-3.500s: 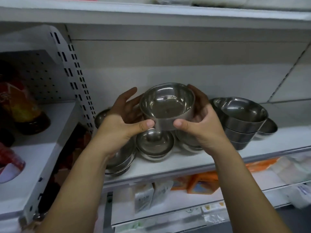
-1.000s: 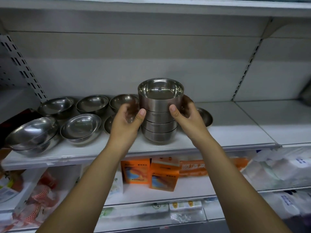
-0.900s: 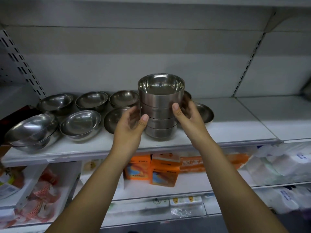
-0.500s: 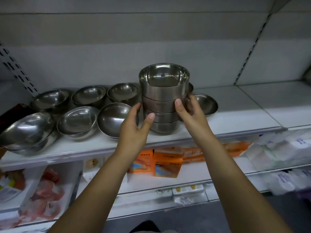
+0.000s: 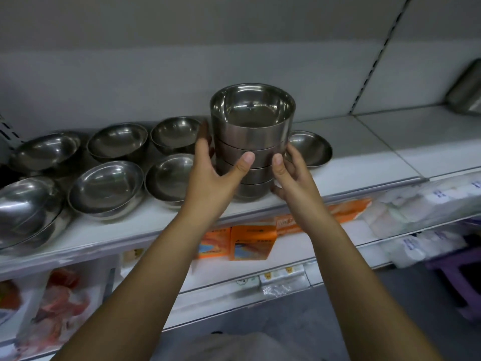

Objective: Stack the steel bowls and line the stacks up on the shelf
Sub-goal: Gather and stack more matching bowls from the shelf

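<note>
At the shelf's [image 5: 364, 162] front edge, left hand [image 5: 210, 183] and right hand [image 5: 294, 183] grip a bowl stack [image 5: 252, 136].
Palms hide its foot; leftmost bowl [image 5: 23, 204] cut off; lower packages [image 5: 251, 242] blurred.

Silver-grey all over the stack of bowls [image 5: 251, 142]: mirror-bright inside, duller brushed bands outside. Same shiny steel on the loose bowls [image 5: 106, 188]. White shelf [image 5: 359, 142], pale grey back panel [image 5: 130, 74], its upright [image 5: 365, 82] dotted with dark slots. Below, orange boxes [image 5: 252, 242] with a blue patch, white packets [image 5: 416, 204], a purple stool [image 5: 458, 267].
</note>
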{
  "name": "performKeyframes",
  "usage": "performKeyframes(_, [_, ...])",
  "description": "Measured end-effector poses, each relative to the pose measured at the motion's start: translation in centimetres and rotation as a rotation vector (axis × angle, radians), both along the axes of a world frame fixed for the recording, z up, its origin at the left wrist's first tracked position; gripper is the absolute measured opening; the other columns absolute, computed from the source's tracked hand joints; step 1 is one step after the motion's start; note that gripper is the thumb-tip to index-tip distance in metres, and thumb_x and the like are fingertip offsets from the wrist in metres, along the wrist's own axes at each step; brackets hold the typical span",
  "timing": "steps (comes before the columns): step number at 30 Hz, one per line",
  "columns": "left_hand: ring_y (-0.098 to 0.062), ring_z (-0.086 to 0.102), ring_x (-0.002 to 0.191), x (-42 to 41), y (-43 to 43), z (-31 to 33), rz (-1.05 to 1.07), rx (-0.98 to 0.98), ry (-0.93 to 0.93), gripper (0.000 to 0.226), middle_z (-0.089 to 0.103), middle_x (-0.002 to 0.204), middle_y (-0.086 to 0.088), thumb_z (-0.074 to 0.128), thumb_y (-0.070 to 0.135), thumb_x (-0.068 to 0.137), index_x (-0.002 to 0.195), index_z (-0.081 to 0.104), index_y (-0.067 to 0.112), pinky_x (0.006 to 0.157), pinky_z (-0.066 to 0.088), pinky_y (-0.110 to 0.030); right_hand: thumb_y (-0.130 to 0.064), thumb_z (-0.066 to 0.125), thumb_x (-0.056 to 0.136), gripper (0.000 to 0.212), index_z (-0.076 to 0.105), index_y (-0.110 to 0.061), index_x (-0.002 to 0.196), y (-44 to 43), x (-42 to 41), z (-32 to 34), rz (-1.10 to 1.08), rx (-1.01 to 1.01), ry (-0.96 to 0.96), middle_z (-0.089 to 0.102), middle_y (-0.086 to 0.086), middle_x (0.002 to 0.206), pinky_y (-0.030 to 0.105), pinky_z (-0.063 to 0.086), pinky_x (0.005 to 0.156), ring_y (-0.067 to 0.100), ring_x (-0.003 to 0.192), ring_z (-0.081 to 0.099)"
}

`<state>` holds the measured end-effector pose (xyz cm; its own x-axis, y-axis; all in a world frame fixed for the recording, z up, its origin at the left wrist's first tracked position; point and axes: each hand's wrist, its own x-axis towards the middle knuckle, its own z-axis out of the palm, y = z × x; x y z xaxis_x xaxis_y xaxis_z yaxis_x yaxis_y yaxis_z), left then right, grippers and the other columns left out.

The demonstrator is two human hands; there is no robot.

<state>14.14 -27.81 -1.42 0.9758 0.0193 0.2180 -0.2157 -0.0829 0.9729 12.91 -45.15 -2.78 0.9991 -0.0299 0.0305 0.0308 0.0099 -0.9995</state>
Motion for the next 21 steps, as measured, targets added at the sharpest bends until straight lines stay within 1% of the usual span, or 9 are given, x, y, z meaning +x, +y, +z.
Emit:
performKeyframes(1, [-0.006, 0.045, 0.141, 0.4, 0.2, 0.3, -0.008, -0.002, 0.001, 0.103, 0.046, 0.156, 0.006, 0.081, 0.051, 0.079, 0.159, 0.022, 0.022, 0.115, 0.044, -0.038, -0.077, 0.070, 0.071, 0.099, 0.034, -0.038, 0.155, 0.1, 0.1, 0.0, -0.003, 0.005, 0.010, 0.054, -0.012, 0.149, 0.047, 0.044, 0.115, 0.006, 0.138, 0.051])
performKeyframes(3, [-0.007, 0.047, 0.140, 1.1, 0.6, 0.7, -0.044, -0.027, -0.009, 0.105, 0.047, 0.155, 0.006, 0.082, 0.049, 0.078, 0.160, 0.019, 0.030, 0.114, 0.045, -0.038, -0.071, 0.067, 0.078, 0.088, 0.037, -0.037, 0.153, 0.3, 0.3, 0.1, 0.004, 0.012, 0.015, 0.058, -0.012, 0.145, 0.047, 0.045, 0.114, 0.006, 0.135, 0.054])
performKeyframes(4, [-0.007, 0.050, 0.138, 1.5, 0.8, 0.9, -0.071, -0.036, -0.012, 0.102, 0.050, 0.153, 0.006, 0.083, 0.047, 0.079, 0.159, 0.022, 0.033, 0.112, 0.047, -0.038, -0.066, 0.066, 0.081, 0.082, 0.038, -0.037, 0.152, 0.4, 0.4, 0.2, 0.006, 0.012, 0.017, 0.059, -0.012, 0.143, 0.047, 0.046, 0.114, 0.006, 0.133, 0.056])
performKeyframes(6, [-0.010, 0.054, 0.135, 2.0, 1.2, 1.2, -0.114, -0.048, -0.006, 0.095, 0.054, 0.149, 0.006, 0.085, 0.044, 0.077, 0.155, 0.031, 0.037, 0.108, 0.050, -0.038, -0.063, 0.064, 0.082, 0.078, 0.039, -0.037, 0.152, 0.5, 0.5, 0.4, -0.008, 0.010, 0.022, 0.061, -0.012, 0.141, 0.047, 0.047, 0.112, 0.007, 0.131, 0.057])
performKeyframes(10, [-0.018, 0.057, 0.133, 3.4, 2.4, 1.3, -0.174, -0.075, 0.031, 0.098, 0.058, 0.146, 0.001, 0.092, 0.050, 0.068, 0.150, 0.041, 0.032, 0.104, 0.053, -0.042, -0.070, 0.066, 0.082, 0.072, 0.045, -0.042, 0.145, 1.2, 0.4, 0.3, -0.072, 0.004, 0.001, 0.064, -0.012, 0.137, 0.047, 0.049, 0.110, 0.007, 0.128, 0.059])
performKeyframes(11, [-0.018, 0.058, 0.132, 3.8, 2.6, 1.3, -0.191, -0.077, 0.052, 0.100, 0.059, 0.145, 0.001, 0.093, 0.053, 0.065, 0.149, 0.043, 0.030, 0.104, 0.053, -0.043, -0.070, 0.066, 0.082, 0.073, 0.046, -0.040, 0.145, 1.4, 0.4, 0.2, -0.095, 0.011, -0.003, 0.064, -0.011, 0.136, 0.047, 0.049, 0.110, 0.007, 0.128, 0.060])
performKeyframes(13, [-0.019, 0.058, 0.132, 4.1, 2.8, 1.6, -0.230, -0.077, 0.076, 0.102, 0.060, 0.144, 0.001, 0.095, 0.054, 0.062, 0.148, 0.046, 0.026, 0.105, 0.052, -0.044, -0.073, 0.069, 0.077, 0.083, 0.046, -0.035, 0.147, 1.9, 0.2, 0.0, -0.153, 0.054, -0.028, 0.064, -0.007, 0.137, 0.049, 0.050, 0.109, 0.011, 0.129, 0.060])
performKeyframes(16, [-0.022, 0.059, 0.131, 3.8, 2.8, 2.4, -0.253, -0.108, 0.026, 0.100, 0.060, 0.143, -0.003, 0.096, 0.048, 0.062, 0.144, 0.044, 0.021, 0.105, 0.051, -0.047, -0.075, 0.073, 0.070, 0.093, 0.046, -0.033, 0.148, 2.2, 0.0, 0.0, -0.230, 0.131, -0.075, 0.062, -0.003, 0.140, 0.049, 0.050, 0.108, 0.017, 0.131, 0.059])
performKeyframes(21, [-0.025, 0.056, 0.133, 2.9, 2.4, 4.5, -0.307, -0.149, -0.017, 0.094, 0.058, 0.143, -0.008, 0.095, 0.042, 0.063, 0.136, 0.042, 0.017, 0.105, 0.051, -0.051, -0.079, 0.071, 0.070, 0.100, 0.041, -0.030, 0.152, 2.7, 0.0, 0.1, -0.325, 0.170, -0.133, 0.053, 0.003, 0.150, 0.052, 0.047, 0.110, 0.023, 0.137, 0.053])
